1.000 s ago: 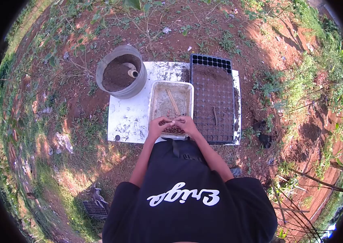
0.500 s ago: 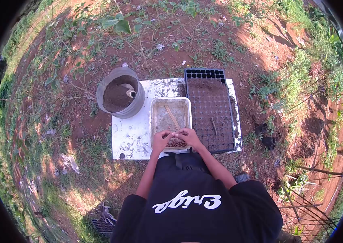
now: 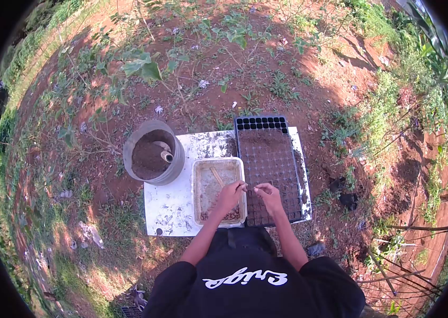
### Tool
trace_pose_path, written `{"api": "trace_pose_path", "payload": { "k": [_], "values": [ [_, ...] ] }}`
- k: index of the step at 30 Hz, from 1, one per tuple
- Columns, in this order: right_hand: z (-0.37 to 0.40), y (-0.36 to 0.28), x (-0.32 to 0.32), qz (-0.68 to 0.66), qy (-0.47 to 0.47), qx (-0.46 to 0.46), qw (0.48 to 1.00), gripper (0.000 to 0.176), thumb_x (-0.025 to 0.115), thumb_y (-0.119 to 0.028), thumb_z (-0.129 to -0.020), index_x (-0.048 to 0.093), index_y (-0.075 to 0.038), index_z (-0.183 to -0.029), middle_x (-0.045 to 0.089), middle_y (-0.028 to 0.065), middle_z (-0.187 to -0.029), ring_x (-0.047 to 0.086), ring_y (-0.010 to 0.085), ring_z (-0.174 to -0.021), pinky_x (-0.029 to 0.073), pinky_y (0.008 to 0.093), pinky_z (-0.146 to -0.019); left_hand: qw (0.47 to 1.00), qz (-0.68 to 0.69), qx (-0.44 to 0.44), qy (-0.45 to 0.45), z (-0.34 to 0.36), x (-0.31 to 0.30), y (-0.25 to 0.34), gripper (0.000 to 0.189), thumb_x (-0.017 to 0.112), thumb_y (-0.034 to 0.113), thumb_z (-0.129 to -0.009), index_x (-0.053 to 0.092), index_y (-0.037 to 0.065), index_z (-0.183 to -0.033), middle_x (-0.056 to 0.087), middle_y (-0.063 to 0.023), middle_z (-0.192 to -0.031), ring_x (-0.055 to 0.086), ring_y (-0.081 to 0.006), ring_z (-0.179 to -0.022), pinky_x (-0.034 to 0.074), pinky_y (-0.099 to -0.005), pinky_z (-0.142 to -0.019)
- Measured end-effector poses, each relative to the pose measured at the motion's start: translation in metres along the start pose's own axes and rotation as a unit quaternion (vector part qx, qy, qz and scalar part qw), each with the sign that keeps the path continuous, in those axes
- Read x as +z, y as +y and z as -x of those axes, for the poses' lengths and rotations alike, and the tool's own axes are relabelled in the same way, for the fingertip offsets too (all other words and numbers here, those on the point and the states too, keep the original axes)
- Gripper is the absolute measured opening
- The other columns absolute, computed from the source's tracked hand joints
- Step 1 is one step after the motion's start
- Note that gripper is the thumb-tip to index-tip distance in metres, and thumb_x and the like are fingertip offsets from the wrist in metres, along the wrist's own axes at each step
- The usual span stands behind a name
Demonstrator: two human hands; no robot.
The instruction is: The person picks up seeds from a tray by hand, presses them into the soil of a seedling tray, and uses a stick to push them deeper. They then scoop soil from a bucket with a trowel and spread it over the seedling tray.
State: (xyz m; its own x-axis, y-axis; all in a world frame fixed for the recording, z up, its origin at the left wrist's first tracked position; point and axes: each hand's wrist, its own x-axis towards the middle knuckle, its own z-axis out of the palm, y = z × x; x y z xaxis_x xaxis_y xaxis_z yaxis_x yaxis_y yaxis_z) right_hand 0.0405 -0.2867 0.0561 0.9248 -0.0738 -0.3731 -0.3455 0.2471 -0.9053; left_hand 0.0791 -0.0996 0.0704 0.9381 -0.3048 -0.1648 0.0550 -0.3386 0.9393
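My left hand (image 3: 229, 196) reaches over the right rim of a shallow rectangular tray (image 3: 196, 193), its fingers pinched together at the tips. Reddish-brown seeds or beans (image 3: 232, 215) lie in the near end of that tray, and a flat wooden stick (image 3: 216, 175) rests in its far part. Over the black seedling tray (image 3: 266, 153), its cells mostly filled with dark soil, my right hand (image 3: 270, 198) is closed with thumb and fingers together. The fingertips of both hands are close but apart. Whatever they hold is too small to make out.
Both trays stand on a soil-stained white board (image 3: 168, 212). At its left far corner is a grey bucket (image 3: 178, 164) of soil with a scoop-like pale object (image 3: 166, 156) in it. Weedy ground and leafy plants (image 3: 142, 66) surround the board.
Both hands have moved right, from over the seeds to the seedling tray's side, and have come apart. The view has tilted, so the board sits lower.
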Motion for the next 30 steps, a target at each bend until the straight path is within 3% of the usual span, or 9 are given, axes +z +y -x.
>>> {"api": "trace_pose_path", "payload": {
  "k": [1, 5, 7, 8, 10, 16, 23, 30],
  "values": [
    [-0.007, -0.006, -0.013, 0.012, 0.044, -0.005, 0.999, 0.018, 0.073, -0.007, -0.088, 0.068, -0.001, -0.104, 0.070, 0.0031, -0.092, 0.062, 0.0091, -0.079, 0.049, 0.0245, -0.072, 0.998, -0.021, 0.062, 0.000, -0.012, 0.005, 0.002, 0.025, 0.054, 0.015, -0.098, 0.066, 0.005, -0.118, 0.072, -0.0138, -0.094, 0.067, -0.0321, -0.091, 0.050, -0.0424, -0.083],
    [-0.046, -0.030, -0.064, 0.062, 0.139, -0.022, 0.988, 0.018, 0.075, -0.007, -0.085, 0.069, -0.002, -0.102, 0.070, 0.0023, -0.088, 0.061, 0.0082, -0.076, 0.048, 0.0244, -0.070, 0.979, -0.123, 0.160, 0.026, -0.047, 0.029, 0.014, 0.035, 0.054, 0.014, -0.098, 0.059, 0.009, -0.132, 0.069, -0.0143, -0.112, 0.062, -0.0314, -0.109, 0.047, -0.0425, -0.094],
    [-0.075, -0.039, -0.089, 0.111, 0.159, -0.020, 0.981, 0.017, 0.076, -0.008, -0.084, 0.071, -0.002, -0.100, 0.070, 0.0017, -0.086, 0.061, 0.0078, -0.074, 0.048, 0.0239, -0.067, 0.949, -0.205, 0.239, 0.005, -0.063, 0.040, 0.017, 0.045, 0.056, 0.016, -0.097, 0.050, 0.015, -0.142, 0.059, -0.0151, -0.133, 0.053, -0.0330, -0.124, 0.042, -0.0452, -0.105],
    [-0.089, -0.042, -0.100, 0.160, 0.176, -0.020, 0.971, 0.016, 0.077, -0.009, -0.083, 0.072, -0.003, -0.097, 0.071, 0.0011, -0.084, 0.062, 0.0074, -0.071, 0.048, 0.0233, -0.064, 0.949, -0.205, 0.238, 0.001, -0.070, 0.044, 0.018, 0.045, 0.056, 0.016, -0.097, 0.050, 0.015, -0.142, 0.059, -0.0151, -0.133, 0.053, -0.0330, -0.124, 0.042, -0.0452, -0.105],
    [-0.116, -0.050, -0.117, 0.163, 0.177, -0.049, 0.970, 0.017, 0.077, -0.010, -0.083, 0.073, -0.002, -0.098, 0.071, 0.0014, -0.084, 0.063, 0.0082, -0.072, 0.049, 0.0236, -0.065, 0.926, -0.303, 0.220, -0.036, -0.086, 0.053, 0.018, 0.049, 0.055, 0.022, -0.098, 0.046, 0.018, -0.146, 0.045, -0.0155, -0.148, 0.042, -0.0338, -0.136, 0.032, -0.0475, -0.115],
    [-0.185, -0.071, -0.136, 0.273, 0.217, -0.090, 0.933, 0.017, 0.079, -0.013, -0.081, 0.077, -0.005, -0.095, 0.074, 0.0037, -0.082, 0.067, 0.0100, -0.074, 0.051, 0.0249, -0.069, 0.873, -0.427, 0.232, -0.034, -0.104, 0.058, 0.004, 0.057, 0.054, 0.033, -0.099, 0.037, 0.022, -0.152, 0.032, -0.0193, -0.156, 0.030, -0.0339, -0.145, 0.021, -0.0516, -0.119],
    [-0.231, -0.080, -0.130, 0.372, 0.221, -0.118, 0.894, 0.017, 0.081, -0.013, -0.076, 0.077, -0.006, -0.091, 0.075, 0.0086, -0.078, 0.070, 0.0137, -0.073, 0.054, 0.0286, -0.070, 0.868, -0.432, 0.240, -0.040, -0.102, 0.058, 0.008, 0.057, 0.048, 0.039, -0.101, 0.030, 0.034, -0.155, 0.030, -0.0224, -0.156, 0.029, -0.0350, -0.146, 0.023, -0.0540, -0.118],
    [-0.250, -0.075, -0.122, 0.354, 0.202, -0.127, 0.905, 0.013, 0.078, -0.007, -0.078, 0.075, -0.002, -0.089, 0.073, 0.0094, -0.075, 0.069, 0.0141, -0.068, 0.053, 0.0289, -0.066, 0.855, -0.460, 0.235, -0.052, -0.103, 0.057, 0.010, 0.056, 0.044, 0.042, -0.102, 0.030, 0.031, -0.156, 0.030, -0.0221, -0.156, 0.030, -0.0348, -0.145, 0.025, -0.0521, -0.117]
  ]
}}
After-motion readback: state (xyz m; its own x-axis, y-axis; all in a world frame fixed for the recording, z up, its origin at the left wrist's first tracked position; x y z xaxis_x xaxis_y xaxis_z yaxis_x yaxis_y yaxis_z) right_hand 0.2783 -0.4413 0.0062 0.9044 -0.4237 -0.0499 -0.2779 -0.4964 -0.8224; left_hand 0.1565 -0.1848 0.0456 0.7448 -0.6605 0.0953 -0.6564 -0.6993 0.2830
